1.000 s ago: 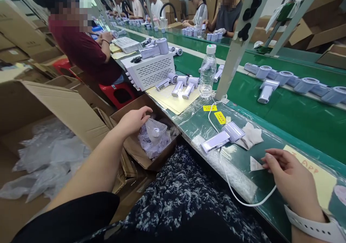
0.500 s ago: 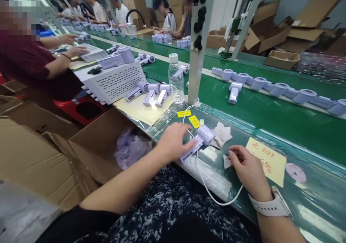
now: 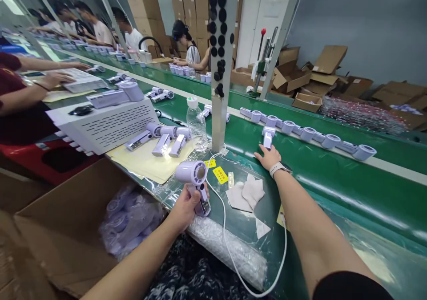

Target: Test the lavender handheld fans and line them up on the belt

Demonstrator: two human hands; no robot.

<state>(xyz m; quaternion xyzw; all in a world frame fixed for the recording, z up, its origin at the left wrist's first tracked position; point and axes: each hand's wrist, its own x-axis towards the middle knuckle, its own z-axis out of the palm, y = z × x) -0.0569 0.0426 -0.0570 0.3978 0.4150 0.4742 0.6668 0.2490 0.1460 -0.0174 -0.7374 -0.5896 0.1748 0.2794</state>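
At the near edge of the tabletop, a handheld fan is gripped by the left hand, head uppermost, fingers clamped around its handle. Out on the green belt, a second fan is being reached by the right hand — its handle end lies between thumb and fingers, but whether it is pinched cannot be told. If it is pushed forward, the row of fans just beyond could be knocked askew. The white cable is another worry — looped beside the held fan and the right forearm, it could be snagged by either. The clear bottle could be tipped by a careless swing.
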